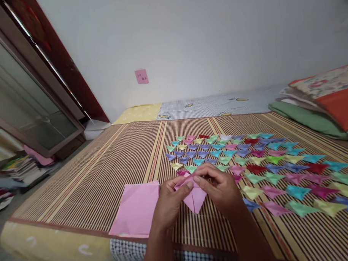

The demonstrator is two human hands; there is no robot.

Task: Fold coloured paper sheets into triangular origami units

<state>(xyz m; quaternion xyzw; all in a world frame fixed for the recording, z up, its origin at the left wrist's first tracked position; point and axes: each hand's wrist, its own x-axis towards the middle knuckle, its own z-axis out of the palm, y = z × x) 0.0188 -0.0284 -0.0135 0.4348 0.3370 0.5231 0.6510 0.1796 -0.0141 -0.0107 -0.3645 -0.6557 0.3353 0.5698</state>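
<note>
A folded pink paper (195, 200) is held between both hands, its pointed end toward the bottom of the view. My left hand (172, 197) pinches its upper left part with thumb and fingers. On the other side, my right hand (218, 184) grips the upper right part, the thumb lying on the paper near the middle. To the left of my left hand lies a stack of square pink sheets (138, 209). Rows of small folded papers in many colours, such as a turquoise one (298, 192), spread over the striped mat (92, 179) behind and to the right of my hands.
Pillows and folded cloths (310, 118) lie at the right. A pink note (141, 76) is on the wall. Past the mat's left edge, books (24, 170) are piled beside a glass-panelled cabinet door (32, 97).
</note>
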